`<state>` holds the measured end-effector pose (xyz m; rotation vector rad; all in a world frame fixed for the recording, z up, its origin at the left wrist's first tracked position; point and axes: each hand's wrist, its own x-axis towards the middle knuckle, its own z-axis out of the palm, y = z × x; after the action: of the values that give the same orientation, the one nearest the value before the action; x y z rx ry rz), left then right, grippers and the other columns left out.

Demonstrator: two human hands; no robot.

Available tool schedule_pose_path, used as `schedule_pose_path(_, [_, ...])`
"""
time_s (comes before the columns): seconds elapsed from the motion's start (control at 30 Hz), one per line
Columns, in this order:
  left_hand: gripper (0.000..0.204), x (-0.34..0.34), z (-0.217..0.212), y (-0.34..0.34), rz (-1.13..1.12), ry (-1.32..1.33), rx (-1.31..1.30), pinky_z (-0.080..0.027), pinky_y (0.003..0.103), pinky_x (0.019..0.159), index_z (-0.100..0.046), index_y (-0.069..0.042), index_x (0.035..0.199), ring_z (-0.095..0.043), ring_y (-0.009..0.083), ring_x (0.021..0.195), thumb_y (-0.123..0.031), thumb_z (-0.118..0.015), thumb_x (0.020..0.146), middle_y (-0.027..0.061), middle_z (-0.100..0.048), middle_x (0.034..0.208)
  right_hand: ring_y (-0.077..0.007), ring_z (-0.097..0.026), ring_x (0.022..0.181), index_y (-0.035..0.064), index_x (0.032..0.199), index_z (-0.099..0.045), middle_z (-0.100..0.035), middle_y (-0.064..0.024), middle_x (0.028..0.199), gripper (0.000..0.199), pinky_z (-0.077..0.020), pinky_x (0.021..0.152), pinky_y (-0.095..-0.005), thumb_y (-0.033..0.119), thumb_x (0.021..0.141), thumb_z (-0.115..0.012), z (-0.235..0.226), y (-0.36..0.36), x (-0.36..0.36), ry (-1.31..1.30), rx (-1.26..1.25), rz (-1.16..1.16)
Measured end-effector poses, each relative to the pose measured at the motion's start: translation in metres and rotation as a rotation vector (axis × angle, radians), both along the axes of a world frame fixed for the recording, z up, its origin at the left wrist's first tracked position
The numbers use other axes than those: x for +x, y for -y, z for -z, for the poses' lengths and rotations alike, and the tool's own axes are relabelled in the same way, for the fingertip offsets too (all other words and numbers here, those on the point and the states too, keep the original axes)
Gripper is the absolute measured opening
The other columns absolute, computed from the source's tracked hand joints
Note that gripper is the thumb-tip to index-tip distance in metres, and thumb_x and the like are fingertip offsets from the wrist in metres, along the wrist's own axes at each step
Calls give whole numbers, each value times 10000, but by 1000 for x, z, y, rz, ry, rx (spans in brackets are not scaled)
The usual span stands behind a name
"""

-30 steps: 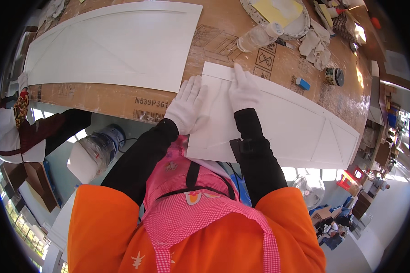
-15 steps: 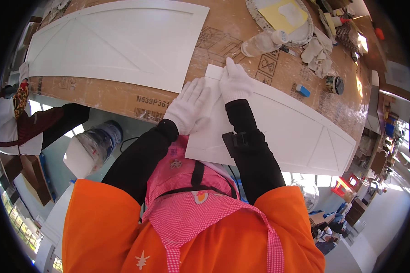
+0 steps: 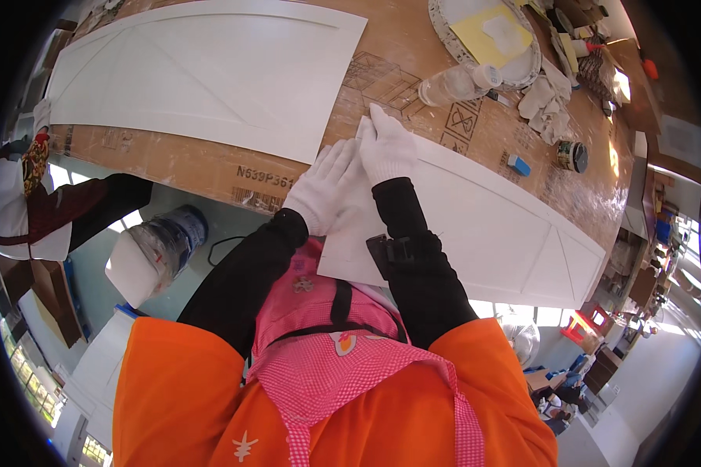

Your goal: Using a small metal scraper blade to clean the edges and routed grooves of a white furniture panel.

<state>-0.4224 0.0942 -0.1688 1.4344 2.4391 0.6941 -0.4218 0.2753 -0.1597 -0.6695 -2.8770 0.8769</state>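
Note:
A long white panel (image 3: 483, 226) with raised trim lies under my hands, its near side reaching past the table edge above my apron. My left hand (image 3: 323, 189), in a white knit glove, is laid out with straight fingers near the panel's left end. Beside it, my right hand (image 3: 388, 148), gloved too, is closed at the panel's far left corner. Its fingers are bunched together, and whatever is in them is hidden. A second white panel (image 3: 202, 78), with similar trim, lies on the table to the left.
Brown cardboard covers the worktable (image 3: 187, 167). Far right are a clear bottle (image 3: 452, 86), a round tray (image 3: 444, 19), a crumpled rag (image 3: 547, 105), a blue block (image 3: 519, 165) and a small jar (image 3: 572, 156). A bucket (image 3: 167, 241) stands lower left; another person's gloved hand (image 3: 42, 115) is far left.
My right hand has slid left and slightly away from me, covering the panel's corner. My left hand has shifted a little to the right, closer to it.

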Motion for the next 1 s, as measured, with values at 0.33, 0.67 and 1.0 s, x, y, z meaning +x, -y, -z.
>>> schedule_pose_path(0.33, [974, 1, 1, -5, 7, -14, 50, -211, 523, 1248, -292, 67, 1535, -263, 475, 1495, -381, -721, 783, 314, -253, 1611, -362, -665, 1098, 72, 1281, -663, -711, -194, 1150, 375, -514, 960, -450, 272, 992, -532, 8, -27, 14, -116, 39, 245])
schedule_pose_path(0.67, [954, -1, 1, 0, -4, 2, 65, -209, 520, 1250, -308, 63, 1529, -265, 474, 1495, -355, -729, 782, 315, -258, 1609, -352, -661, 1139, 62, 1273, -680, -704, -198, 1202, 399, -507, 997, -416, 290, 968, -560, -1, -51, 28, 36, -27, 293])
schedule_pose_path(1.0, [925, 0, 0, -5, 6, 45, -14, -187, 506, 1259, -327, 64, 1520, -240, 451, 1512, -338, -717, 784, 298, -233, 1624, -372, -658, 1117, 109, 1334, -632, -708, -195, 1166, 432, -508, 964, -448, 333, 979, -533, -10, 10, -8, 91, -93, 156])
